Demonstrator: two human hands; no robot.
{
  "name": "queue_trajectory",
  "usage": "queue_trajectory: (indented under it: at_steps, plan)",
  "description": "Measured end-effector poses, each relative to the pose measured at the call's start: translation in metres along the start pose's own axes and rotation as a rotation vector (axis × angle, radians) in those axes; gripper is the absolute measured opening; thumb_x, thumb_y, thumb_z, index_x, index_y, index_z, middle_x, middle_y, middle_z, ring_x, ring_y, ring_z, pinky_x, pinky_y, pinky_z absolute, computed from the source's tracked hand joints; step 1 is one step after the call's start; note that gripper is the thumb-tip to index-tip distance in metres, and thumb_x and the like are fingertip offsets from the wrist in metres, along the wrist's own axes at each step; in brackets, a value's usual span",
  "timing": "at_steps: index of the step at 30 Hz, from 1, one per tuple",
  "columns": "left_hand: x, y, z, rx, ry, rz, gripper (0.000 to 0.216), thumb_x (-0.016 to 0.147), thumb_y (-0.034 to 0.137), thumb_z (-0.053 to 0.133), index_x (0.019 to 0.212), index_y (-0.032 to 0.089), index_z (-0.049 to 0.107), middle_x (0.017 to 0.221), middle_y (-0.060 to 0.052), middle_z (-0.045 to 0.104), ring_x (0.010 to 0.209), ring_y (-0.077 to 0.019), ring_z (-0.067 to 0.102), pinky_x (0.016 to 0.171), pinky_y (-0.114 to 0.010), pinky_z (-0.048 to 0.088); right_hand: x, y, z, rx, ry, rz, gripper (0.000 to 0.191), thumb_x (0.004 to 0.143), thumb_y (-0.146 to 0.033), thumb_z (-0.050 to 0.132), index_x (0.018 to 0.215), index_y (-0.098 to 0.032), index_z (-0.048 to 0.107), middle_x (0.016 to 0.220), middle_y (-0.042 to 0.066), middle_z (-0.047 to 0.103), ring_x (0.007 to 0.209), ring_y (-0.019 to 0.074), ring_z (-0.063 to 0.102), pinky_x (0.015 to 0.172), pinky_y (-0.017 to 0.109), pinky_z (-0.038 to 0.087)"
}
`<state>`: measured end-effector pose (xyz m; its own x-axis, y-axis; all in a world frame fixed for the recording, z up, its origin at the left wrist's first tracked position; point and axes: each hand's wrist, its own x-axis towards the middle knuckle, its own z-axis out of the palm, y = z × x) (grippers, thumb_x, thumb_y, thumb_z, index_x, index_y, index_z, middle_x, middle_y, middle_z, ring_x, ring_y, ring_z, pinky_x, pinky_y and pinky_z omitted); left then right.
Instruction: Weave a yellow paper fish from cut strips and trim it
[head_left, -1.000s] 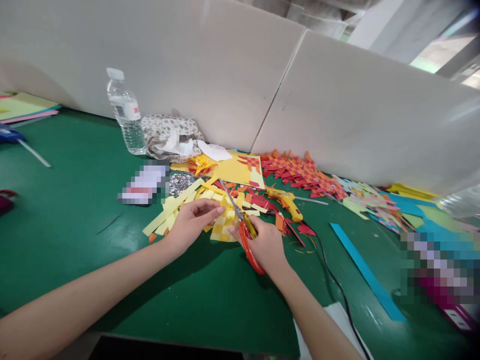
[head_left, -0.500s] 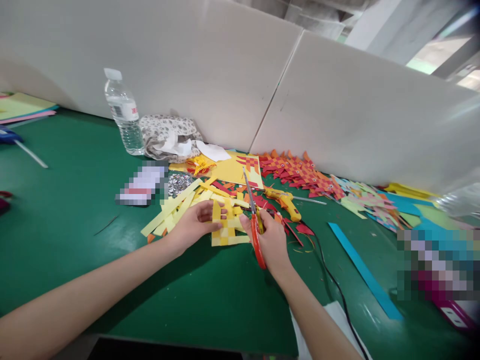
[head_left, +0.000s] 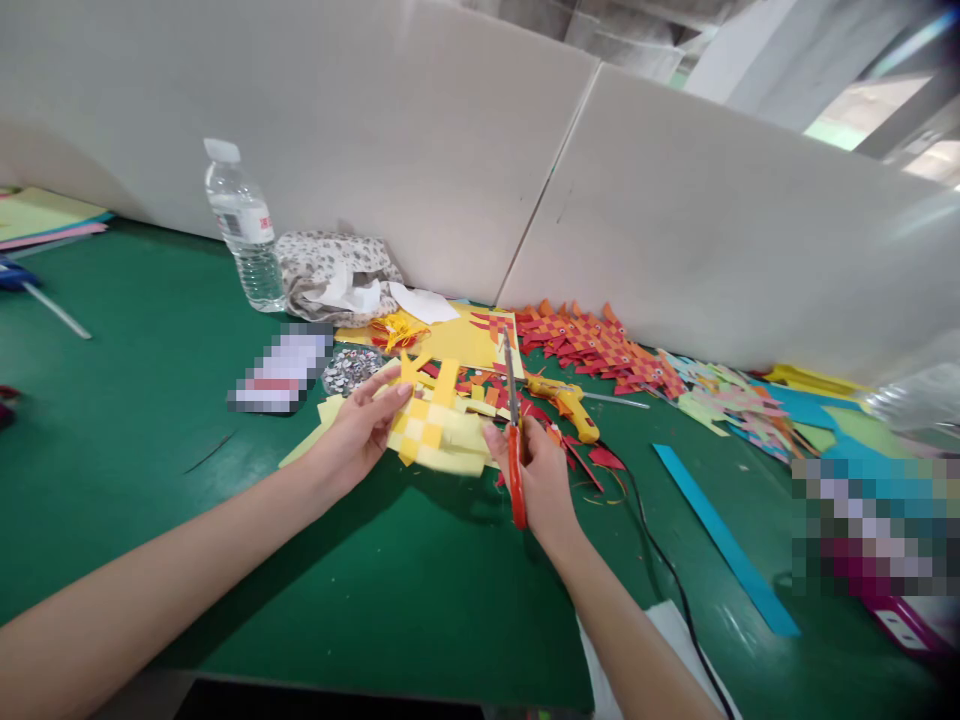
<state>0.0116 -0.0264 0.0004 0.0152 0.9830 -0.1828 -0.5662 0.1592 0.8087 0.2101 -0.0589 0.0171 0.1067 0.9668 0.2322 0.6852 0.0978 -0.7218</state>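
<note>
My left hand pinches the left edge of a woven yellow paper piece, checkered in two yellows, with loose strip ends sticking out at the top and right. Wrapped in my right hand are red-handled scissors, their blades pointing up and away from me and looking closed. The scissors are just right of the woven piece. Beneath and behind both hands lie yellow paper strips and red and orange scraps.
A yellow glue gun with a black cord lies beyond my right hand. Woven red paper fish are heaped by the partition. Left stand a water bottle and a blurred-out phone. A blue strip lies right.
The woven paper has been lifted and turned, its strip ends now pointing up and right. My left hand has shifted slightly left. The scissors have swung more upright in my right hand.
</note>
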Motion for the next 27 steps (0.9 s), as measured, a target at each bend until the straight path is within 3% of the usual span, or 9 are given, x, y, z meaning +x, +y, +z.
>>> queue_trajectory:
  at_steps: [3, 6, 9, 14, 18, 22, 25, 27]
  plan:
    - [-0.004, 0.002, 0.002, 0.097, -0.226, -0.137, 0.032, 0.063, 0.026, 0.076, 0.093, 0.023, 0.064, 0.076, 0.002, 0.069, 0.061, -0.0100, 0.064, 0.059, -0.020, 0.050, 0.001, 0.001, -0.001, 0.165, -0.021, 0.026, 0.032, 0.076, -0.051, 0.053, 0.072, -0.021, 0.044, 0.059, -0.003, 0.050, 0.050, 0.0116, 0.044, 0.049, 0.024, 0.035]
    - [-0.010, -0.001, 0.005, 0.403, -0.397, -0.157, 0.031, 0.060, 0.024, 0.077, 0.088, 0.022, 0.065, 0.068, 0.001, 0.070, 0.060, -0.0118, 0.063, 0.058, -0.021, 0.046, 0.002, -0.001, -0.002, 0.302, -0.112, 0.040, 0.033, 0.075, -0.051, 0.054, 0.068, -0.021, 0.043, 0.056, -0.004, 0.049, 0.046, 0.0105, 0.042, 0.047, 0.024, 0.035]
    - [-0.013, -0.005, 0.007, 0.588, -0.460, -0.070, 0.034, 0.059, 0.027, 0.076, 0.090, 0.021, 0.063, 0.069, -0.002, 0.072, 0.059, -0.0141, 0.062, 0.056, -0.024, 0.043, 0.002, 0.000, -0.002, 0.388, -0.244, 0.027, 0.034, 0.069, -0.047, 0.063, 0.068, -0.021, 0.041, 0.059, -0.004, 0.052, 0.049, 0.0101, 0.045, 0.051, 0.024, 0.040]
    - [-0.014, -0.004, 0.010, 0.610, -0.462, -0.032, 0.036, 0.057, 0.028, 0.077, 0.090, 0.022, 0.064, 0.068, -0.003, 0.072, 0.060, -0.0164, 0.063, 0.057, -0.025, 0.043, -0.001, 0.004, 0.002, 0.381, -0.407, -0.003, 0.035, 0.061, -0.035, 0.072, 0.072, -0.021, 0.042, 0.070, -0.002, 0.061, 0.057, 0.0113, 0.051, 0.057, 0.025, 0.043]
    - [-0.013, 0.007, 0.012, 0.398, -0.344, -0.237, 0.039, 0.065, 0.047, 0.069, 0.093, 0.021, 0.066, 0.080, -0.007, 0.073, 0.076, -0.0226, 0.067, 0.064, -0.030, 0.048, 0.001, 0.002, 0.006, 0.542, -0.289, 0.080, 0.035, 0.058, -0.029, 0.074, 0.069, -0.021, 0.042, 0.065, -0.003, 0.060, 0.060, 0.0131, 0.056, 0.063, 0.029, 0.047]
    - [-0.013, 0.014, 0.007, 0.191, -0.542, -0.568, 0.059, 0.072, 0.067, 0.045, 0.097, 0.017, 0.066, 0.094, -0.014, 0.071, 0.085, -0.0290, 0.066, 0.060, -0.034, 0.051, 0.005, 0.002, 0.008, 0.797, -0.117, 0.217, 0.036, 0.058, -0.029, 0.075, 0.069, -0.021, 0.042, 0.066, -0.004, 0.058, 0.057, 0.0119, 0.058, 0.060, 0.028, 0.050]
    - [-0.017, 0.012, 0.005, 0.225, -0.704, -0.571, 0.049, 0.074, 0.056, 0.055, 0.104, 0.017, 0.063, 0.097, -0.012, 0.070, 0.086, -0.0265, 0.065, 0.060, -0.031, 0.050, 0.006, 0.002, 0.008, 0.921, -0.045, 0.271, 0.037, 0.055, -0.026, 0.078, 0.069, -0.020, 0.044, 0.066, -0.005, 0.058, 0.058, 0.0112, 0.059, 0.057, 0.025, 0.050]
    - [-0.019, 0.010, 0.006, 0.262, -0.703, -0.530, 0.040, 0.073, 0.040, 0.063, 0.105, 0.016, 0.062, 0.096, -0.012, 0.070, 0.083, -0.0232, 0.065, 0.061, -0.028, 0.050, 0.005, 0.002, 0.008, 0.970, -0.029, 0.292, 0.037, 0.054, -0.025, 0.079, 0.068, -0.019, 0.045, 0.065, -0.005, 0.058, 0.058, 0.0114, 0.060, 0.057, 0.025, 0.050]
